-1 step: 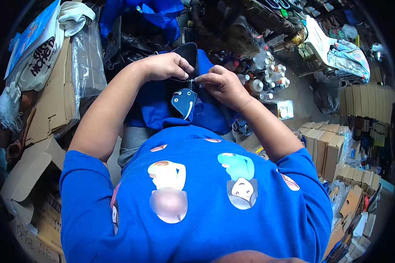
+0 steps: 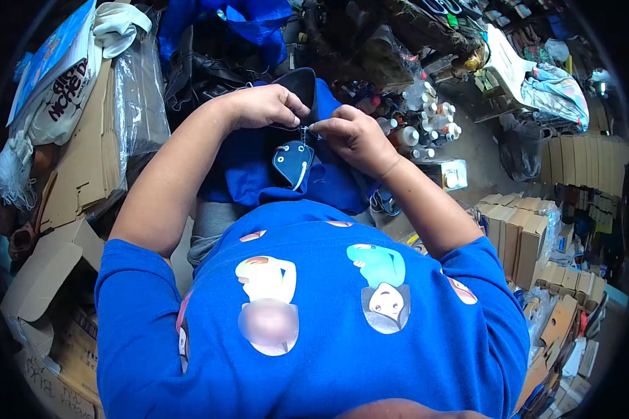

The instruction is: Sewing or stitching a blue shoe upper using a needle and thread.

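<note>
A small dark leather piece (image 2: 293, 165) with metal snaps and a white strip along one side hangs in front of me over blue cloth (image 2: 248, 183). A short metal chain (image 2: 304, 133) runs up from its top to my fingertips. My right hand (image 2: 360, 137) is closed in a pinch at the chain's upper end. Close beside it, my left hand (image 2: 271, 107) has thumb and fingers pressed together; what lies between them is too small to make out. Behind the hands stands a black leather-like flap (image 2: 300, 82), partly covered by the left hand.
Flattened cardboard (image 2: 84, 164) and a cloth bag (image 2: 66, 91) lean at my left, above an open carton (image 2: 49, 279). Several bottles (image 2: 433, 122) stand beyond my right hand. Stacked boxes (image 2: 521, 234) are to the right, and a white plastic chair (image 2: 503, 66) is farther off.
</note>
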`<act>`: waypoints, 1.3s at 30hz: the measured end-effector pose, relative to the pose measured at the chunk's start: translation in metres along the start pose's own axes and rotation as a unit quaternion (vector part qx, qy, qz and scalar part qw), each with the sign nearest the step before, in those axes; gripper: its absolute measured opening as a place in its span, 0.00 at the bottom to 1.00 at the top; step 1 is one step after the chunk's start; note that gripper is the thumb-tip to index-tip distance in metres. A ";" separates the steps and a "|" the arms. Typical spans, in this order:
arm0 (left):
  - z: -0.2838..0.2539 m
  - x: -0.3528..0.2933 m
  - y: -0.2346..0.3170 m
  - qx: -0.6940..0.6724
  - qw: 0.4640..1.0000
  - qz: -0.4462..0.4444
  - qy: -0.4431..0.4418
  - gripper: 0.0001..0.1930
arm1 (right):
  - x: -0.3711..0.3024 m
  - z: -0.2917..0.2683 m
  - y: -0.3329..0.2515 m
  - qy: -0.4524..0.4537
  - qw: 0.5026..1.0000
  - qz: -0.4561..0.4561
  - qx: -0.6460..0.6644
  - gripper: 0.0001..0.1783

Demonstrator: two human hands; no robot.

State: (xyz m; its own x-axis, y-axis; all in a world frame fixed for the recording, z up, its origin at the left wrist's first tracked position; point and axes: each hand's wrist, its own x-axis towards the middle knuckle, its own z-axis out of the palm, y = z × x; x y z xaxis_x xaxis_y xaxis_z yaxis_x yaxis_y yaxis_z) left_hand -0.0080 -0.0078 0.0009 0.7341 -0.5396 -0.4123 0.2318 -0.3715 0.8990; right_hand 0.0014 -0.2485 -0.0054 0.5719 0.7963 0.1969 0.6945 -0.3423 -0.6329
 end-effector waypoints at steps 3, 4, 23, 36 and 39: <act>0.001 0.001 0.002 0.001 1.000 -0.006 -0.015 0.22 | -0.003 0.000 -0.010 0.014 0.998 -0.023 -0.062 0.14; 0.001 0.001 0.003 0.009 1.000 -0.006 -0.020 0.22 | -0.003 -0.001 -0.015 -0.002 0.994 -0.024 -0.105 0.12; 0.031 -0.014 -0.001 0.262 0.850 0.198 0.412 0.17 | 0.032 -0.011 -0.003 -0.104 0.937 0.241 0.231 0.10; 0.018 -0.065 -0.041 0.242 0.862 0.077 0.440 0.07 | 0.005 0.003 0.052 0.228 0.934 0.213 0.172 0.13; 0.006 -0.064 -0.046 -0.082 0.895 -0.019 0.438 0.15 | 0.016 0.004 0.052 0.321 0.602 0.285 0.673 0.22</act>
State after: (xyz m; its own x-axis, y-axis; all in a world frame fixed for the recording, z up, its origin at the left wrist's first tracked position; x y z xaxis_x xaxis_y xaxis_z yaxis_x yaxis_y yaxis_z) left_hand -0.0691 0.0392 -0.0146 0.9263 0.2964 -0.2328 0.3042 -0.2231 0.9261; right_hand 0.0443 -0.2513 -0.0382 0.9010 0.2355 -0.3645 -0.4305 0.5907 -0.6825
